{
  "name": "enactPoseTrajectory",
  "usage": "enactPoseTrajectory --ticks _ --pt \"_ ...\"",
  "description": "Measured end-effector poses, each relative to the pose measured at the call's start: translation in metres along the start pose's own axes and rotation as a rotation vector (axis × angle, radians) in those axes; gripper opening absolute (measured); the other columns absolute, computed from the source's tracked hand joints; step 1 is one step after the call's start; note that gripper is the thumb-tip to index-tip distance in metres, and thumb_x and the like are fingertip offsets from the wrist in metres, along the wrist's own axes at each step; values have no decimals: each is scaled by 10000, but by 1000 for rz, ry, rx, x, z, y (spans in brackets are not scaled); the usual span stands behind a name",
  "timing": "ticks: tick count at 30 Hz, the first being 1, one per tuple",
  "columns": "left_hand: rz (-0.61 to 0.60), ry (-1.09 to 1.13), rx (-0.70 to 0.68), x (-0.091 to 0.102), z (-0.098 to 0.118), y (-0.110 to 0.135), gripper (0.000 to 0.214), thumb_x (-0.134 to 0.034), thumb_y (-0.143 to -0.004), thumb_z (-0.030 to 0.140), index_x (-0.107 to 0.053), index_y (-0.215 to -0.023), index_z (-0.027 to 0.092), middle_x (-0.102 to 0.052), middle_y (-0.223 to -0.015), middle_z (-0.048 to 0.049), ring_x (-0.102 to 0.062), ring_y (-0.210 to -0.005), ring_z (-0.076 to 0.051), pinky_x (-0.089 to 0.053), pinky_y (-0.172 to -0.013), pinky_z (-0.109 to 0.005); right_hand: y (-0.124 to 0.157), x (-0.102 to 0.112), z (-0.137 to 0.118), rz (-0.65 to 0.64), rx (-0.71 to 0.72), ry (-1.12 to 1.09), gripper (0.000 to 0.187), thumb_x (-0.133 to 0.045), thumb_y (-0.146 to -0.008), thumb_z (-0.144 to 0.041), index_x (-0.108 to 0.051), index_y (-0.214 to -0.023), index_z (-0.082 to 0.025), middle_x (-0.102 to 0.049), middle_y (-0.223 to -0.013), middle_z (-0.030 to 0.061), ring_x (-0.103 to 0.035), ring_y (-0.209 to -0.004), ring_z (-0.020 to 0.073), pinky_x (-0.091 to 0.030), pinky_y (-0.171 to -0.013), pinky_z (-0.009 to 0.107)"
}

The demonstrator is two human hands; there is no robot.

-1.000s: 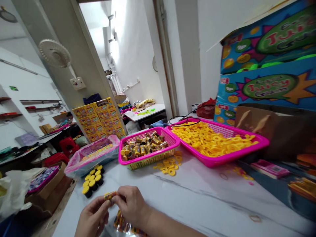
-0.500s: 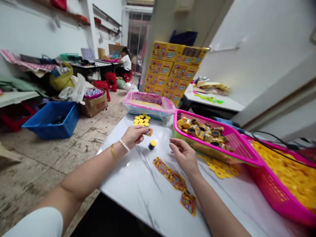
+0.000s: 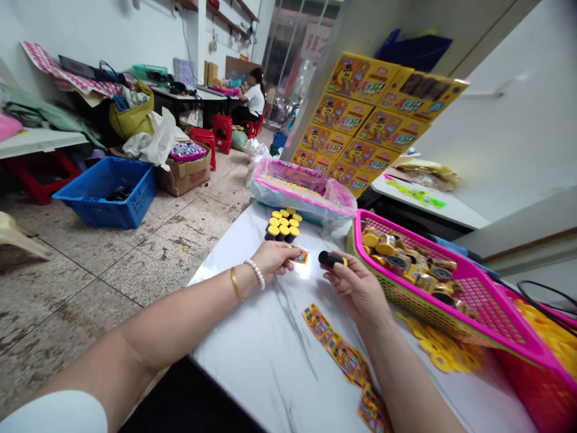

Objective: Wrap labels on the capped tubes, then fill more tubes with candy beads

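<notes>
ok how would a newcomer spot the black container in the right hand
On the white marbled table, find the pink-rimmed basket holding gold-coloured cylinders. Just left of it, the right hand grips a small black container with a yellow end. The similar containers nearby stand upright in a cluster; this one is held sideways.

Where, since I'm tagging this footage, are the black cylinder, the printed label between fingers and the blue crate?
Black cylinder point(image 3: 329, 259): head view, dark side.
Printed label point(image 3: 302, 257): head view, printed face.
Blue crate point(image 3: 100, 210): head view, front wall.
</notes>
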State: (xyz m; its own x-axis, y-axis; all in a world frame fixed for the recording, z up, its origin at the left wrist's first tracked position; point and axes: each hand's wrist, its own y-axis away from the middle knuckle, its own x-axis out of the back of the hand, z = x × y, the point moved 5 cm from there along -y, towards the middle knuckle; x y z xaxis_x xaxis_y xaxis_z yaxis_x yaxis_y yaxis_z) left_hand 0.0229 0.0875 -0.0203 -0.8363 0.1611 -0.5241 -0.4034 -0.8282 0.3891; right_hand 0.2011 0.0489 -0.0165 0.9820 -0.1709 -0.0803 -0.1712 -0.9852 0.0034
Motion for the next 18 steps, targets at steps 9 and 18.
enactPoseTrajectory --ticks 9,18 --pt "-74 163 90 -6 -1 4 147 -564 -898 43 -629 -772 80 -564 -632 13 -395 -374 16 -168 -308 -95 10 -22 -1 10 -19 -169 294 -856 -670 -382 -741 -892 -227 -727 -976 28 -688 -868 160 -615 -747 281" --pt "-75 154 88 -8 -1 7 186 -538 -898 50 -632 -739 71 -578 -622 3 -393 -357 12 -147 -297 -102 16 -24 -12 44 37 3 336 -873 -650 -402 -674 -822 -192 -734 -824 12 -715 -769 161 -644 -790 367"
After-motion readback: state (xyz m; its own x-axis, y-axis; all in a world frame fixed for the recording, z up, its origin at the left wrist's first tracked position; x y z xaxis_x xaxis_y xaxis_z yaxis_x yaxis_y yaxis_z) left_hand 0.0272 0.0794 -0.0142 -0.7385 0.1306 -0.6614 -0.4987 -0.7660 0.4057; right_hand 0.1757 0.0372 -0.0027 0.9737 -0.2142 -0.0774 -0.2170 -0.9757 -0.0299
